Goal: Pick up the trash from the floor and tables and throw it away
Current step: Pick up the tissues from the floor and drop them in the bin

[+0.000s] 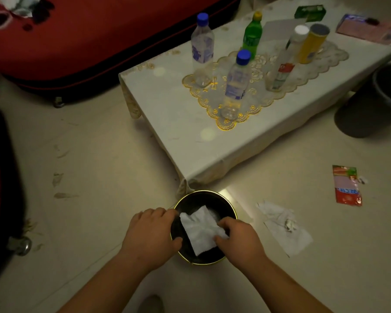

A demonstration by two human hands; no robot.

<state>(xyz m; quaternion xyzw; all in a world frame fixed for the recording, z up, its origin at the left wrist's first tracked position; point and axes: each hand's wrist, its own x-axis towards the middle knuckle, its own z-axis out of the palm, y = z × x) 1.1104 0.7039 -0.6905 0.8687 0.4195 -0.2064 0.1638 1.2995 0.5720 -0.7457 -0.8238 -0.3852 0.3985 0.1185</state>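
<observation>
Your pale, scuffed floor [99, 166] carries a low worktop [178, 123] under a white cloth. A black bin [221, 204] with a gold rim stands just off its near corner. A crumpled white paper [284, 227] and a red wrapper [347, 186] lie to the right. A grey bucket [370, 102] and a red suitcase [88, 41] flank the worktop. On it, a gold-edged lace mat [253, 102] holds two blue-capped bottles [202, 48] [236, 84], a green bottle [252, 37], a white-capped bottle [284, 64] and a yellow can [312, 44], all upright. A green packet [310, 12] and a pink box [368, 29] lie farther back.

A white tissue [200, 231] is spread over the round black bin [222, 206], near us. Right of it, on the floor, lie crumpled white paper [284, 229] and a red wrapper [347, 186].
</observation>
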